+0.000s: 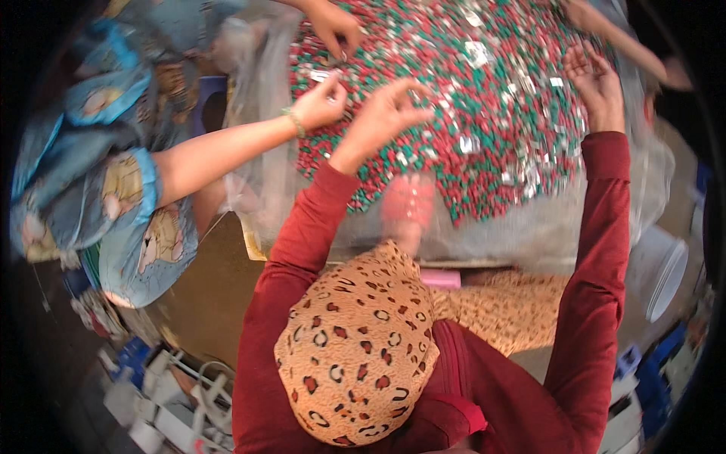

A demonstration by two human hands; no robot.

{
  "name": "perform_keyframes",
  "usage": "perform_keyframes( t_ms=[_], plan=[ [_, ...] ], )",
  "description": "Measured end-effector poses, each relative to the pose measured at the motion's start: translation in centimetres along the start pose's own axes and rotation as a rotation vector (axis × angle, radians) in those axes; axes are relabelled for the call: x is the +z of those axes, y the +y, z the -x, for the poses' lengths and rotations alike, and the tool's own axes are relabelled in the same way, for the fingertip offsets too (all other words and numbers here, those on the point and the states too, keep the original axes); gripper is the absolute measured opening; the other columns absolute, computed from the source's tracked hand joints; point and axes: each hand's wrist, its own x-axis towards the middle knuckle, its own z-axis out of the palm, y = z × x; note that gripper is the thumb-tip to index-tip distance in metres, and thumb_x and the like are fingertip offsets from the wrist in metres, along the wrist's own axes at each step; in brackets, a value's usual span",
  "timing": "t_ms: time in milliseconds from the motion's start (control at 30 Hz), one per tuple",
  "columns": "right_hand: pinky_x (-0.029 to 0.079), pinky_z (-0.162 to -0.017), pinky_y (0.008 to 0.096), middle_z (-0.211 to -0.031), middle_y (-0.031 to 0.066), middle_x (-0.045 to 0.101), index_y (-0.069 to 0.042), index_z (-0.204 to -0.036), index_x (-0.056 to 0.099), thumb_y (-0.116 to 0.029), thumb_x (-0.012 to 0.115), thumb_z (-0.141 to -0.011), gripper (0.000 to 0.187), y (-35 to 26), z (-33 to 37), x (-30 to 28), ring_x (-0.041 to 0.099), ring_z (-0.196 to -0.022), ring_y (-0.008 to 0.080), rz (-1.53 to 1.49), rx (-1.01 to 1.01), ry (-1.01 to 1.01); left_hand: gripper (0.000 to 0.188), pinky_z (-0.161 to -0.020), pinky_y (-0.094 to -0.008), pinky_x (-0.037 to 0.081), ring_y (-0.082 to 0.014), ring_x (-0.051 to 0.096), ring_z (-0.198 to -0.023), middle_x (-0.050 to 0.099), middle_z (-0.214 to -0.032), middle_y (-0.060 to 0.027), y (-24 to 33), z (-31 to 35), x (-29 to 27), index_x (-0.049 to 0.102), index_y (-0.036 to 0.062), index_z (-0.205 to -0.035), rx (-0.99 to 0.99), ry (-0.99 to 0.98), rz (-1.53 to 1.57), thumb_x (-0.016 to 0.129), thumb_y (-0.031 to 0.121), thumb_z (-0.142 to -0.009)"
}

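A wide spread of small red, green and whitish pieces (484,151), too small and blurred to name surely, covers a plastic-covered surface. Over its near left part hovers my left hand (382,121), thumb and forefinger apart, with nothing visible between them. Along the right edge is my right hand (596,87), palm turned up, its fingers loosely bent and apart; I make out nothing in it. White and silvery scraps (477,54) lie scattered among the pieces. Close to my left hand is a co-worker's hand (321,104), its fingertips pinched together.
Clear plastic sheeting (507,242) hangs around the spread. My foot in a pink sandal (407,204) rests at its near edge. A co-worker in blue patterned clothes (128,189) sits at left; another person's arm (624,41) reaches in at upper right. A whitish bucket (656,272) stands at right.
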Motion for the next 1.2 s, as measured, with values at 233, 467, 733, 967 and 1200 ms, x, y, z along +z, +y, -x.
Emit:
perform_keyframes(
  t_ms=[233,467,733,967,1200],
  plan=[
    [0.046,-0.08,0.0356,-0.081,0.0022,0.053,-0.003,-0.12,0.046,-0.008,0.052,-0.086,0.035,2.9,11.2,-12.8,0.053,-0.081,0.0167,0.01,-0.013,0.083,0.042,-0.068,-0.0419,0.048,-0.0312,0.059,-0.08,0.052,-0.093,-0.013,-2.3,-1.1,8.4,0.057,0.0144,-0.113,0.294,-0.225,-0.772,0.07,0.024,-0.074],
    [0.049,-0.064,0.0294,-0.093,0.0096,0.055,-0.004,-0.122,0.05,-0.008,0.058,-0.083,0.04,12.1,18.9,-18.1,0.058,-0.071,0.0155,1.069,-0.314,0.218,0.023,-0.067,-0.0412,0.049,-0.0282,0.059,-0.08,0.052,-0.088,-0.0093,-3.5,-3.0,10.2,0.064,0.0111,-0.095,0.329,-0.143,-0.88,0.065,0.027,-0.079],
    [0.049,-0.07,0.0357,-0.09,0.015,0.058,-0.003,-0.112,0.058,-0.015,0.069,-0.073,0.042,16.9,17.2,-19.5,0.06,-0.078,0.0241,1.375,-0.429,0.515,0.015,-0.048,-0.0182,0.038,-0.0133,0.056,-0.067,0.058,-0.082,-0.0052,-3.2,-2.9,4.8,0.057,0.0038,-0.088,-0.088,-0.196,0.381,0.06,0.018,-0.084],
    [0.048,-0.065,0.0302,-0.079,0.0091,0.063,-0.002,-0.085,0.06,-0.004,0.067,-0.072,0.016,17.9,15.5,-16.3,0.061,-0.071,0.0178,1.143,-0.315,0.301,0.013,-0.04,-0.0205,0.045,-0.0144,0.055,-0.068,0.055,-0.097,-0.0109,-1.3,-0.3,6.0,0.053,0.004,-0.092,-0.377,-0.369,1.019,0.055,0.012,-0.082],
    [0.047,-0.065,0.0242,-0.092,0.0064,0.064,-0.006,-0.116,0.056,0.006,0.055,-0.074,0.044,14.0,18.4,-16.0,0.059,-0.076,0.01,0.687,-0.222,0.301,0.022,-0.057,-0.0295,0.046,-0.0155,0.057,-0.069,0.06,-0.087,-0.0048,-2.4,-1.8,13.2,0.062,0.005,-0.099,0.126,-0.656,-0.093,0.064,0.015,-0.079]
  ],
)
